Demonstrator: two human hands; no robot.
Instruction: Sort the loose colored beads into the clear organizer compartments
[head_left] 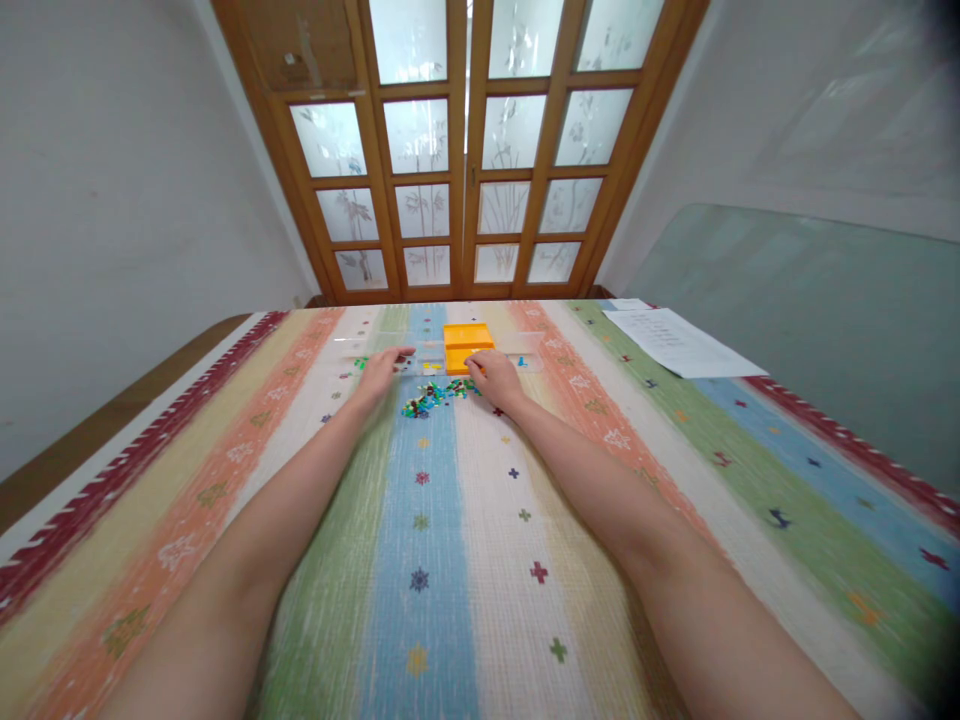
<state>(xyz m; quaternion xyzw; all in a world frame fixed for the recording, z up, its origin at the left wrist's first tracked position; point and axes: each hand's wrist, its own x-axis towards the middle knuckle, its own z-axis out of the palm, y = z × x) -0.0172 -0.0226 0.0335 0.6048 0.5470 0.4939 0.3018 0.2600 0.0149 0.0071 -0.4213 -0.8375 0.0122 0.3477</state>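
Observation:
My left hand [384, 370] hovers over the left part of a clear plastic tray [345, 342], its fingers stretched to the right and nothing visible in them. Small green pieces [361, 363] and yellow pieces [432, 367] lie in the tray near it. My right hand [496, 376] is at the front of an open orange-yellow box [466, 336], its fingers bent together; whatever they hold is too small or hidden. Just in front of the box lies a loose heap of tiny mixed-colour pieces [426, 400]. A blue piece [522, 362] sits in the clear tray to the right.
A striped, patterned tablecloth [427, 620] covers the table. White paper sheets [675, 342] with writing lie at the far right. Beyond the table stand wooden glass-paned doors [465, 180], with white walls on either side. A pale greenish panel [825, 300] leans along the right.

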